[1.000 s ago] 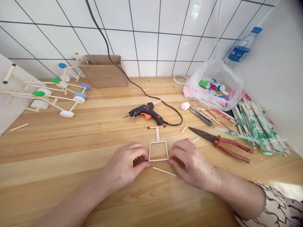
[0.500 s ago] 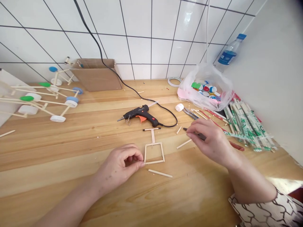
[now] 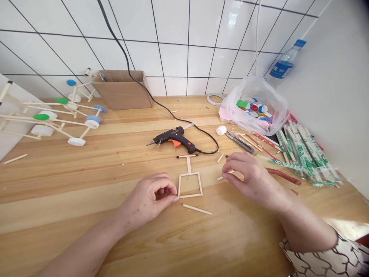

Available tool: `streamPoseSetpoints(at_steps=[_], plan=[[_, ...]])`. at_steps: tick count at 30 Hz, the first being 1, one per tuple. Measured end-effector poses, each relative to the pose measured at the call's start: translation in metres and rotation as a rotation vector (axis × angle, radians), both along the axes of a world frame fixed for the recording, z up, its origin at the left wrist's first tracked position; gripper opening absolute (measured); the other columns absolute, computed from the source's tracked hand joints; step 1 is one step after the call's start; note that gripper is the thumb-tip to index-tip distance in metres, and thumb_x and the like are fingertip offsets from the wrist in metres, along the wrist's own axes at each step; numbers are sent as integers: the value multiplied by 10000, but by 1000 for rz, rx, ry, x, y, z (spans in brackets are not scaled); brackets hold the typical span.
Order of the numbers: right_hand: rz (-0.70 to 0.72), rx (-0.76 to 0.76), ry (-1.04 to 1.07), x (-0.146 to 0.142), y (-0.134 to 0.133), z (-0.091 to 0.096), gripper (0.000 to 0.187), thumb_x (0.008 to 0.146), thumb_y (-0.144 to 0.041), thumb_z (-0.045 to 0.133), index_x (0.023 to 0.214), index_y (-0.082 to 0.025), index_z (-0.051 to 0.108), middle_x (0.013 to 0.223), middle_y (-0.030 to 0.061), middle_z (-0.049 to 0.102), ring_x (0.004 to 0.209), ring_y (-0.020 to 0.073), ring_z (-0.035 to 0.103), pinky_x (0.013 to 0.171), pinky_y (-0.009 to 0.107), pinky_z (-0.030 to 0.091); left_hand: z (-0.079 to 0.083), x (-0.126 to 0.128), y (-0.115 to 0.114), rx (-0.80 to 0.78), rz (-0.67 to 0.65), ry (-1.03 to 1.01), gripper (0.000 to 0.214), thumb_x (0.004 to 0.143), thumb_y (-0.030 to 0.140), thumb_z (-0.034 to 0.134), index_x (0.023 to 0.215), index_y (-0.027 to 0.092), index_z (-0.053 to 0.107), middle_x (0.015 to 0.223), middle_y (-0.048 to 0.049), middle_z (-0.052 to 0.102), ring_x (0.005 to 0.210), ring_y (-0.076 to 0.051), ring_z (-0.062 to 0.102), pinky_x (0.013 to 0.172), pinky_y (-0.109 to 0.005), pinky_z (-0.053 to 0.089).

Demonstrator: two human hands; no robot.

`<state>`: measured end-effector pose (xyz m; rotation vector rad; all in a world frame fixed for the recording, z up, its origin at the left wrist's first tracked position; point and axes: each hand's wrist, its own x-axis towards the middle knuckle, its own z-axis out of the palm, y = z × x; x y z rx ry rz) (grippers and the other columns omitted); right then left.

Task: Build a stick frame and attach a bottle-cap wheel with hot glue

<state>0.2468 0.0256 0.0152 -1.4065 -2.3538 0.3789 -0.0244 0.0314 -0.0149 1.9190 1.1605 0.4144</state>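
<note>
My left hand (image 3: pixel 157 196) pinches the lower left corner of a small square frame (image 3: pixel 190 196) made of wooden sticks, which lies flat on the table. A short stem joins its far side to a crossbar with dark ends (image 3: pixel 187 156). My right hand (image 3: pixel 248 179) has thumb and forefinger closed around a short wooden stick (image 3: pixel 220 178), still low at the tabletop. Beneath that hand lie pliers with red handles (image 3: pixel 284 175), their middle hidden. Nearer to me than the frame is a loose stick (image 3: pixel 197 209).
Beyond the frame rests a black glue gun (image 3: pixel 175 137) with its cord. Scissors (image 3: pixel 239 142), a bag of bottle caps (image 3: pixel 253 107) and wrapped sticks (image 3: pixel 305 154) are at the right. At the left stand stick models with cap wheels (image 3: pixel 66 115) and a cardboard box (image 3: pixel 123 92).
My right hand has left the pliers' jaws and come down and left onto the short stick. My left hand keeps its pinch on the frame. The view has shifted slightly.
</note>
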Motion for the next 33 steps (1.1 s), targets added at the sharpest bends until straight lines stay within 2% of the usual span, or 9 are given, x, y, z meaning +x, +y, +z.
streamPoseSetpoints(at_steps=[7, 11, 17, 22, 28, 33], plan=[[248, -205, -100, -24, -23, 4, 75, 826, -180, 529, 796, -170, 597, 814, 45, 552, 817, 175, 495, 774, 328, 356, -2, 0, 1, 27, -6, -10, 126, 730, 234, 570, 624, 174, 605, 646, 7, 556, 568, -101, 479, 515, -206, 379], [318, -228, -142, -36, -33, -2, 108, 824, -240, 547, 749, -163, 553, 848, 38, 556, 815, 166, 478, 794, 337, 338, -1, 0, 1, 26, -10, 1, 123, 729, 226, 571, 622, 173, 602, 647, 9, 545, 571, -100, 474, 516, -204, 377], [344, -210, -213, -41, -37, -9, 122, 844, -203, 490, 731, -167, 518, 832, 30, 558, 798, 161, 485, 813, 350, 330, -2, -1, 1, 29, -13, 12, 129, 735, 230, 570, 627, 169, 604, 647, 7, 542, 571, -101, 470, 515, -208, 370], [360, -202, -238, -42, -38, -9, 120, 837, -157, 474, 728, -162, 523, 824, 37, 566, 778, 159, 493, 805, 348, 343, -3, -1, 1, 23, -20, 9, 159, 750, 270, 565, 630, 171, 598, 655, 9, 549, 563, -98, 467, 512, -207, 372], [389, -248, -305, -36, -31, 10, 102, 778, -84, 530, 713, -160, 548, 821, 44, 584, 776, 172, 517, 799, 337, 368, 0, 0, 1, -13, -6, 15, 157, 747, 268, 566, 627, 174, 603, 656, 7, 560, 569, -102, 475, 517, -206, 384], [267, -294, -363, -15, -18, 29, 181, 781, -44, 504, 655, -174, 524, 745, 18, 573, 739, 164, 515, 755, 316, 369, 1, 1, 1, -14, 7, 6, 137, 737, 242, 567, 624, 173, 604, 657, 4, 568, 568, -102, 476, 512, -205, 381]])
